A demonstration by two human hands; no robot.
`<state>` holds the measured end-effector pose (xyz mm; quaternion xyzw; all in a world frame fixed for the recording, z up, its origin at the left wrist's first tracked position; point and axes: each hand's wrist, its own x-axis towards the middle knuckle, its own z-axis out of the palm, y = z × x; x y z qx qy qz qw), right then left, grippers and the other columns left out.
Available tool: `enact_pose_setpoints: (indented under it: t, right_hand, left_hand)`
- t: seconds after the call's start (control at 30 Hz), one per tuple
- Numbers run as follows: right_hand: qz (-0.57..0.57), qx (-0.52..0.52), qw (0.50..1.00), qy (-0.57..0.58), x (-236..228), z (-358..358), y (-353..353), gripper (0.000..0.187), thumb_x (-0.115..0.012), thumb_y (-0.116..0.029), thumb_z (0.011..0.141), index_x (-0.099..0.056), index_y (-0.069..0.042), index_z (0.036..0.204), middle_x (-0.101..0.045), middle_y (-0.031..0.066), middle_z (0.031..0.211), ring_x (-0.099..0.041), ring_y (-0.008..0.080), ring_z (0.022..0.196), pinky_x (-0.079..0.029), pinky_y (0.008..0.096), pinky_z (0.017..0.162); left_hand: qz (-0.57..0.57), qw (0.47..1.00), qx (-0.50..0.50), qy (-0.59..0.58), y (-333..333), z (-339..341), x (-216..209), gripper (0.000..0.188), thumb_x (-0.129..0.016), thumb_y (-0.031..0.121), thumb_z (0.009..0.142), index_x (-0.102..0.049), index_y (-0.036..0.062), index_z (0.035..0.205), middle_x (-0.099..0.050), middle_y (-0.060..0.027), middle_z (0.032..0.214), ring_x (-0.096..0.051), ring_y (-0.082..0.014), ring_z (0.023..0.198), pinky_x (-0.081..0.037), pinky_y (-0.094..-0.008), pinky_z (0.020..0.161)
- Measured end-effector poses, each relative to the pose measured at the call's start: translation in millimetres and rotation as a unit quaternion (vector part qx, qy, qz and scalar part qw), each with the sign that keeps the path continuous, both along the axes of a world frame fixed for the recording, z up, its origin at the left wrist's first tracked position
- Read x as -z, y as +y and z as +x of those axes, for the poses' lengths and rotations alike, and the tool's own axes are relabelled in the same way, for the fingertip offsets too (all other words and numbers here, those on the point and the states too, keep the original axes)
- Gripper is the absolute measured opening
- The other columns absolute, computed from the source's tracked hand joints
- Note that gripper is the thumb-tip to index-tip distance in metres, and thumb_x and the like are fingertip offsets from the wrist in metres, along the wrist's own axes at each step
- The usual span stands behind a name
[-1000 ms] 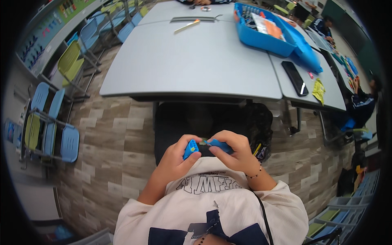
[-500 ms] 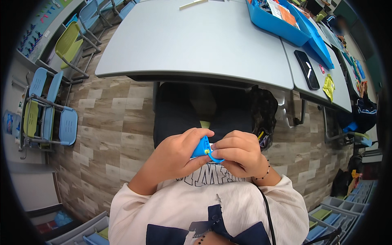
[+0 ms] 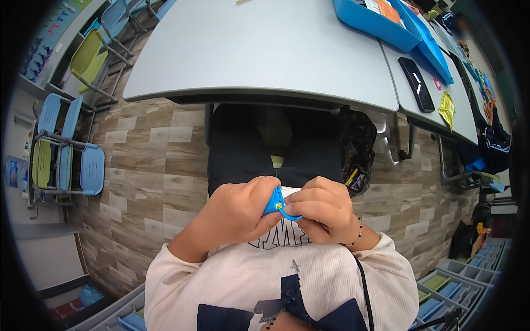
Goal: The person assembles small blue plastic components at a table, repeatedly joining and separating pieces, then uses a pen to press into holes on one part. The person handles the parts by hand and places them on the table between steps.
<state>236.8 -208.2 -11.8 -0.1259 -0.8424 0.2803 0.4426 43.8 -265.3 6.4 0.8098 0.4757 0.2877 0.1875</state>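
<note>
Hands [image 3: 240,211] clamped on blue plastic pieces [image 3: 271,206], open blue case [image 3: 375,28] holding orange-and-white packet [image 3: 387,10]

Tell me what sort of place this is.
Probably a classroom or activity room: blue and green chairs stand at the left, pale tables stand side by side, and a blue case lies on them.

Lt-grey tbl [image 3: 259,55], 2nd tbl [image 3: 462,118] abutting R. Open blue case [image 3: 375,25] prob. across seam; blk phone [image 3: 416,85], sm. pink bit [image 3: 436,84] & crumpled yellow wrapper [image 3: 447,110] on 2nd tbl. Pale strip [image 3: 241,1] on lt-grey tbl, mostly cropped.
</note>
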Motion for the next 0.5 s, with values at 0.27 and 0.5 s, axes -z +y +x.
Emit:
enact_pose_setpoints:
  t: [0.27,0.5]
  right_hand:
    - [0.038,0.042,0.998,0.029,9,-7,-6,0.032,-0.07,-0.003,0.054,-0.067,-0.008,0.086,-0.065,0.0031,0.081,-0.053,0.017,0.06,-0.043,0.0262,0.048]
    - [0.071,0.064,0.995,0.034,14,-7,-9,0.033,-0.07,-0.006,0.055,-0.068,-0.007,0.088,-0.066,0.0054,0.084,-0.056,0.0182,0.063,-0.045,0.0255,0.05]
  left_hand:
    - [0.056,0.998,-0.028,0.018,-2,0,5,0.044,-0.07,0.028,0.075,-0.053,-0.0045,0.099,-0.061,-0.0141,0.074,-0.06,-0.0221,0.052,-0.046,-0.0283,0.045]
    - [0.082,0.996,-0.037,0.01,-2,1,10,0.044,-0.07,0.031,0.076,-0.054,-0.0043,0.098,-0.061,-0.0134,0.072,-0.06,-0.0211,0.05,-0.045,-0.0278,0.044]
